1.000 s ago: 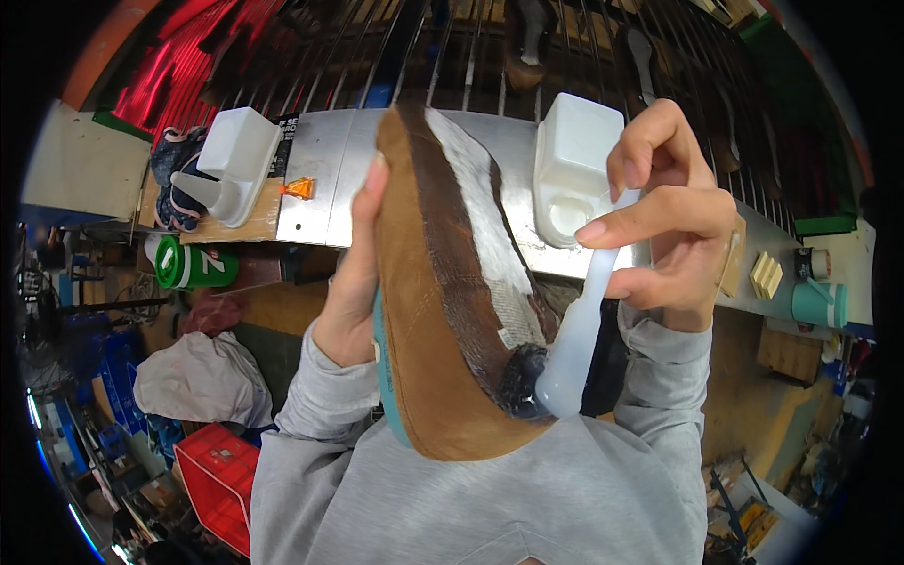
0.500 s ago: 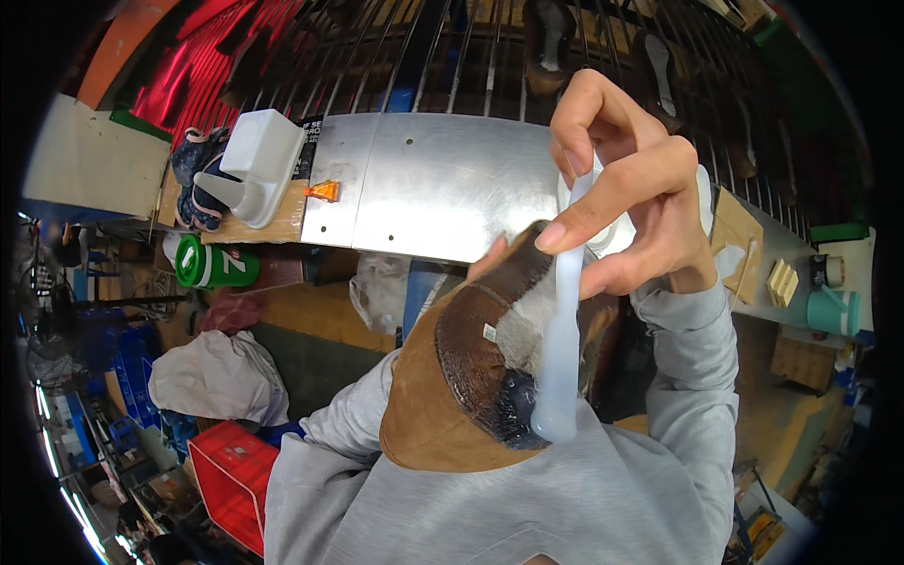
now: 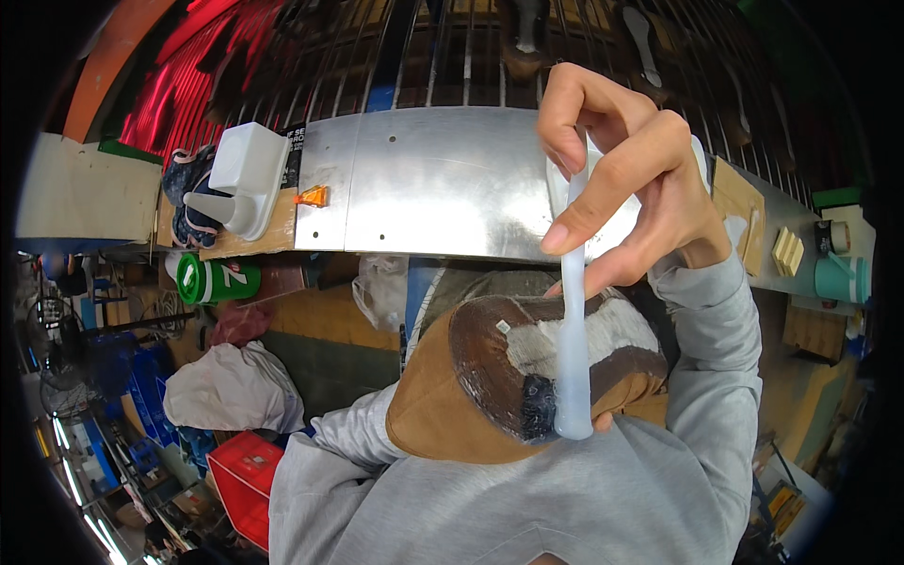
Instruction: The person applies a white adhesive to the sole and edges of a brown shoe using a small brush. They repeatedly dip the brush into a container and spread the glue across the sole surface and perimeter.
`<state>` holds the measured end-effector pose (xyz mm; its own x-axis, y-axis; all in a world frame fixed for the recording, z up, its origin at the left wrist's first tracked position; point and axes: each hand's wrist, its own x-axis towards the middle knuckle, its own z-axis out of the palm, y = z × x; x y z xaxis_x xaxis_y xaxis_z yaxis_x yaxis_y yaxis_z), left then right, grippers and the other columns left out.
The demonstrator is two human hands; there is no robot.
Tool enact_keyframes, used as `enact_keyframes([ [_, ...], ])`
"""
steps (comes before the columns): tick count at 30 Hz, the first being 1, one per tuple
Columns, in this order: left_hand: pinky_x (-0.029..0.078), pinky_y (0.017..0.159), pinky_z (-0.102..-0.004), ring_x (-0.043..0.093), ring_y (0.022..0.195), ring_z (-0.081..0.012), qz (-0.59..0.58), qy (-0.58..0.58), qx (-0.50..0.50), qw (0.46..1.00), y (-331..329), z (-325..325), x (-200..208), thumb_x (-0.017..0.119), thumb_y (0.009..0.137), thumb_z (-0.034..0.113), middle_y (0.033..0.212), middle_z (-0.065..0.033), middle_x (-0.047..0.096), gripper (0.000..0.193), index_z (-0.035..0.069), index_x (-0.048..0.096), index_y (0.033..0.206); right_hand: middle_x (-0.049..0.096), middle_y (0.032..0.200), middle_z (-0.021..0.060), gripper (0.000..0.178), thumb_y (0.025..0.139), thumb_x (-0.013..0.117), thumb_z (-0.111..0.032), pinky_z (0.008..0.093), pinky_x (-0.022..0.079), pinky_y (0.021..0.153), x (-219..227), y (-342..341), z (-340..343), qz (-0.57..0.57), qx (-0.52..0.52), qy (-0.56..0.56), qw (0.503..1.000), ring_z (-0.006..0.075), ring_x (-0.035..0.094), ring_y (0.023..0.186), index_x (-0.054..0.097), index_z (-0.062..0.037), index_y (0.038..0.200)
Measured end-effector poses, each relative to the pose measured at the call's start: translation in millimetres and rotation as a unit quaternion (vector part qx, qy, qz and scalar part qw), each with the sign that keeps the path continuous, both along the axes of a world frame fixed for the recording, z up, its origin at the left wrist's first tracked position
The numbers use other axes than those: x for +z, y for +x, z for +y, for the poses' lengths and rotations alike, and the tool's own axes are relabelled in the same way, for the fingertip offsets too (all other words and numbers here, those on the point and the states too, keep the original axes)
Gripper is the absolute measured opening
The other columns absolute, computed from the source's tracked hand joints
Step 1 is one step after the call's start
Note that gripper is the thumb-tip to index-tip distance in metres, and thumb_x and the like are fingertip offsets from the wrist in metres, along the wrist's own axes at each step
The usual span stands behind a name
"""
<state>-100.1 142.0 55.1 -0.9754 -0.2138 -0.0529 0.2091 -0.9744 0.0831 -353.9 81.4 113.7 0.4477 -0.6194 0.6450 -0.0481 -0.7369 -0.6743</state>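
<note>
While the right hand (image 3: 678, 193) arches, fingers (image 3: 612, 184) pinching a pale brush (image 3: 573, 367), the left hand (image 3: 603, 422) holds a shoe (image 3: 494, 367).

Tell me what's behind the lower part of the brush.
Behind that part of the brush, the shoe shows on both sides, its underside pale in the middle with a dark brown border. The strip directly behind the brush is covered and can't be seen.

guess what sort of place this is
Probably a shoemaking or shoe-repair workshop: a brown shoe is held with its underside to a pale-handled brush, and more shoe-shaped pieces lie on metal bars beyond a metal-topped bench.
</note>
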Motion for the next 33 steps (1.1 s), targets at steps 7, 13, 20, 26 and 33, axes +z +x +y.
enact_keyframes([
  [7, 0.053, 0.098, -0.0493, 0.059, 0.121, -0.0310, -0.001, -0.029, -0.005, 1.000, -6, 5, -3, 0.051, 0.087, 0.065, 0.136, -0.0159, 0.054, 0.080, 0.010, 0.044, 0.145, 0.045, 0.091, 0.0015, 0.044, 0.050, 0.098, -0.034, 0.0258, 0.036, 0.066, -7, -9, 13, -0.002, -0.002, 0.051, 0.999, 0.0153, 0.046, 0.082, 0.083, -0.0151, 0.086],
  [13, 0.051, 0.100, -0.0514, 0.057, 0.124, -0.0318, -0.006, -0.059, -0.010, 0.998, -7, 6, 0, 0.055, 0.083, 0.068, 0.138, -0.0160, 0.053, 0.086, 0.010, 0.044, 0.146, 0.045, 0.092, 0.0016, 0.044, 0.053, 0.097, -0.037, 0.0265, 0.034, 0.066, -3, -9, 18, 0.022, -0.094, 0.032, 0.995, 0.0155, 0.046, 0.082, 0.083, -0.0131, 0.087],
  [20, 0.049, 0.103, -0.0538, 0.055, 0.127, -0.0327, -0.018, -0.082, -0.008, 0.996, -5, 7, 1, 0.060, 0.078, 0.070, 0.140, -0.0162, 0.052, 0.093, 0.010, 0.044, 0.146, 0.045, 0.090, 0.0007, 0.044, 0.053, 0.097, -0.040, 0.0259, 0.035, 0.066, -5, -15, 14, 0.013, -0.026, 0.017, 0.999, 0.0145, 0.046, 0.081, 0.083, -0.0160, 0.087],
  [26, 0.047, 0.105, -0.0558, 0.053, 0.129, -0.0334, -0.031, -0.124, 0.024, 0.991, 0, 2, 7, 0.064, 0.073, 0.073, 0.141, -0.0163, 0.051, 0.098, 0.010, 0.043, 0.147, 0.045, 0.089, -0.0001, 0.042, 0.053, 0.098, -0.039, 0.0249, 0.034, 0.064, -9, -19, 17, 0.028, -0.023, 0.031, 0.999, 0.0136, 0.046, 0.079, 0.083, -0.0166, 0.086],
  [33, 0.044, 0.108, -0.0583, 0.050, 0.132, -0.0343, -0.060, -0.210, 0.145, 0.965, 11, -14, 11, 0.069, 0.068, 0.076, 0.143, -0.0165, 0.050, 0.105, 0.010, 0.043, 0.147, 0.048, 0.085, -0.0014, 0.029, 0.060, 0.093, -0.019, 0.0283, 0.038, 0.068, -14, -34, 41, 0.020, -0.060, 0.099, 0.993, 0.0136, 0.048, 0.079, 0.082, -0.0098, 0.085],
])
